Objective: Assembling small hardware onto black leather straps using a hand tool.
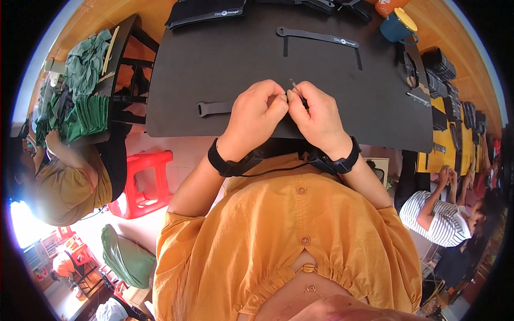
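Over the near middle of the dark table, my left hand (256,116) and my right hand (319,119) meet, fingertips pinched together and thumbs almost touching. A dark grey strap (215,108) with a rounded, holed end runs in under my left hand; its other part is hidden by the fingers. From my right hand's pinch a thin, short greyish tip (292,83) sticks up, and a bit of black shows below it; its kind cannot be made out. Both wrists wear black bands with a cord between them.
Farther off on the table (214,69) lies another grey strap (318,37) with two narrow black strips. Black folded pouches (206,13) line the back edge; a blue mug (396,28) with a yellow lid stands back right. A red stool (142,184) is at left. Other people work on both sides.
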`<state>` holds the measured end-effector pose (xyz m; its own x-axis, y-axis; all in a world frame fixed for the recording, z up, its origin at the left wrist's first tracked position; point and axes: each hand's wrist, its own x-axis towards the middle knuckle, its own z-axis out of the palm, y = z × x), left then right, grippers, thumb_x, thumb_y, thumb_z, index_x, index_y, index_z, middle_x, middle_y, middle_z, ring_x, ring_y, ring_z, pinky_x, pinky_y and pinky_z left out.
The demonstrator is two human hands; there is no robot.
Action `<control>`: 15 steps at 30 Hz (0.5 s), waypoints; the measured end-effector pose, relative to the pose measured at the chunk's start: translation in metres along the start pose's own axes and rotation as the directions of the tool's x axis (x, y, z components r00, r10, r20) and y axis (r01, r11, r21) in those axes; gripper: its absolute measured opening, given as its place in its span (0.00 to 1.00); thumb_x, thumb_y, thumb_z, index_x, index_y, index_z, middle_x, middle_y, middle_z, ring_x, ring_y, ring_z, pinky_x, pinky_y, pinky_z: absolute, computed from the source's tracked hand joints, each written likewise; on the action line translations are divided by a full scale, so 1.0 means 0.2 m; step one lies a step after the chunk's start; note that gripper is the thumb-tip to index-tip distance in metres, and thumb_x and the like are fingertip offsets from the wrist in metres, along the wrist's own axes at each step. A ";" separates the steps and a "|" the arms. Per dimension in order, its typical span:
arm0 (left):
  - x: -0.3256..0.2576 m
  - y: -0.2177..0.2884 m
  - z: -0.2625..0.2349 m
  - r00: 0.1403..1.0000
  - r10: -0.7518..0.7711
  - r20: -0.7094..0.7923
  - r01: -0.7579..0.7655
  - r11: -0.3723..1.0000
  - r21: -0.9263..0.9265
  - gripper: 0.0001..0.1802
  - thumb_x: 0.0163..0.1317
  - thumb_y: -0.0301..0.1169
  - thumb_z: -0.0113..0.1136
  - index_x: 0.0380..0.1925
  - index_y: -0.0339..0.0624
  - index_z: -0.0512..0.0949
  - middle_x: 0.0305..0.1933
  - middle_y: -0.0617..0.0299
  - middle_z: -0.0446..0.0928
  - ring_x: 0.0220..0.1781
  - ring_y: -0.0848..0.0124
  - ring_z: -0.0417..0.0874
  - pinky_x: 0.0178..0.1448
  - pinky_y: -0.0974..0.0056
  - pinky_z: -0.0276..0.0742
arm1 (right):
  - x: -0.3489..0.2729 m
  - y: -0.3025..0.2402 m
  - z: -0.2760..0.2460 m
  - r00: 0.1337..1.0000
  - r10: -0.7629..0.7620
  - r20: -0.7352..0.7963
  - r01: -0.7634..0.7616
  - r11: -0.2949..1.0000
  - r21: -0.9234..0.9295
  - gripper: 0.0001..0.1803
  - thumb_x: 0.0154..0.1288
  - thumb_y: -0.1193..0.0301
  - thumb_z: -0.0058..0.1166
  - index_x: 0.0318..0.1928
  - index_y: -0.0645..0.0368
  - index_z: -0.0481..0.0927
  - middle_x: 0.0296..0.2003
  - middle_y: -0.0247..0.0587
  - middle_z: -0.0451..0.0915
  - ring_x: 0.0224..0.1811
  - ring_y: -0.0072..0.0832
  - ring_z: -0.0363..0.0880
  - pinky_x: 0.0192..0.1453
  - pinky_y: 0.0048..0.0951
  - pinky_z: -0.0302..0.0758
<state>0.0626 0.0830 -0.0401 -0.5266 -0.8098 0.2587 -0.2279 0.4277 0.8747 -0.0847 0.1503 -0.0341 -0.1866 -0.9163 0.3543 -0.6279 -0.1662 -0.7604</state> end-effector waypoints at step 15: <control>0.05 0.01 -0.17 0.971 -0.214 0.110 0.234 0.945 -0.228 0.07 0.64 0.28 0.55 0.34 0.35 0.77 0.24 0.63 0.75 0.25 0.77 0.75 0.31 0.69 0.70 | 0.09 -0.06 -0.19 0.967 0.139 0.213 -0.133 0.990 -0.043 0.14 0.62 0.67 0.62 0.44 0.60 0.78 0.43 0.44 0.82 0.41 0.41 0.81 0.41 0.37 0.77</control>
<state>0.0857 0.0627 -0.0217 -0.5524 -0.8334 0.0190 -0.1516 0.1229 0.9808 -0.1093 0.1485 0.0013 -0.1063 -0.9870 0.1208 -0.6298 -0.0272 -0.7763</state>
